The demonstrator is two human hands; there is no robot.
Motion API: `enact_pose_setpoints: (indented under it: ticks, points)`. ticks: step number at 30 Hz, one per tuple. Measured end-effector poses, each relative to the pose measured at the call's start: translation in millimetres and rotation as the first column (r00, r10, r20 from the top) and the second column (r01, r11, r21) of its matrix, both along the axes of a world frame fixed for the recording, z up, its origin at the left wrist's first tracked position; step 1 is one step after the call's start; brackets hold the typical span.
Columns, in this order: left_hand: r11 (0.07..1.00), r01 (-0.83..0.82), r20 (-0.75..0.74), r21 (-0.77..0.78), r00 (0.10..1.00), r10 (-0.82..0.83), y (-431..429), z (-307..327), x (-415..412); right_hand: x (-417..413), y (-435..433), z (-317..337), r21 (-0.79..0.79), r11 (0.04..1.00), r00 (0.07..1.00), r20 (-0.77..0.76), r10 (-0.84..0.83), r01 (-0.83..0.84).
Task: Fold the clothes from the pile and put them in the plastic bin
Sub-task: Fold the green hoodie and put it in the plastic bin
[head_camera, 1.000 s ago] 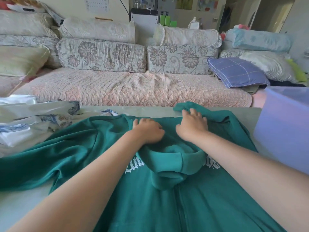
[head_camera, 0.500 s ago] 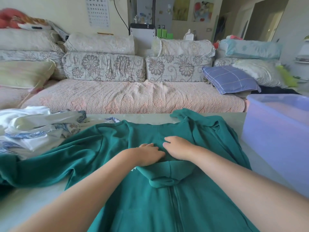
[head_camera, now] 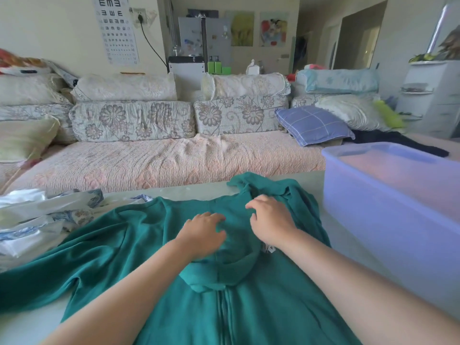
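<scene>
Left hand (head_camera: 202, 235): palm down on the green hoodie (head_camera: 124, 245), fingers spread and nearly straight, pressing the cloth just above the hood (head_camera: 219, 272). It grips nothing.

Right hand (head_camera: 271, 221): just beside the left, apart from it by a narrow strip of cloth. Its fingers (head_camera: 251, 204) are bent, with the tips down on the fabric near the neckline. I cannot tell whether thumb and forefinger pinch a fold or only rest on it.

Hoodie: lies front up on the table (head_camera: 25, 324), with its lower part toward the camera. The hood is turned down over the chest and covers the top of the zip (head_camera: 222, 317). A bit of white lettering (head_camera: 268, 249) shows beside the right wrist. One sleeve runs out flat to the left edge of the view; the other side is bunched toward the far right, near the bin.

Plastic bin (head_camera: 373, 220): translucent blue-violet, open-topped, on the table right of the hoodie and close to its bunched side. Contents cannot be made out.

Pile of clothes (head_camera: 32, 220): white and blue-patterned pieces, unfolded, on the table's left, touching the hoodie's shoulder.

Behind the table: a sofa (head_camera: 161, 163) with floral cushions and a blue checked pillow (head_camera: 313, 124); an eye chart (head_camera: 115, 28) on the wall.
</scene>
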State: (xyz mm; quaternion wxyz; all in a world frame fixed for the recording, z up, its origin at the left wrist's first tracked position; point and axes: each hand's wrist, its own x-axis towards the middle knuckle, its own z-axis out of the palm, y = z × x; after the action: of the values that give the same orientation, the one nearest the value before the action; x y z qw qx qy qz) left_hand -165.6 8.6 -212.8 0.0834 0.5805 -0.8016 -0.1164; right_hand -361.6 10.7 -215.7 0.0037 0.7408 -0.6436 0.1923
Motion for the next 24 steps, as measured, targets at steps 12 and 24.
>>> enact_pose_setpoints:
  ticks: [12, 24]
  points:
    - [0.994, 0.091, -0.328, 0.059, 0.942, -0.067, -65.2, 4.3, -135.7, -106.0, -57.4, -23.6, -0.025, 0.960, 0.957, -0.078, -0.279, 0.278]
    - [0.956, -0.051, -0.574, 0.288, 0.790, 0.215, -108.8, -7.2, -190.7, -128.2, -48.8, 11.0, 0.077, 0.983, 0.463, 0.874, -0.148, 0.168]
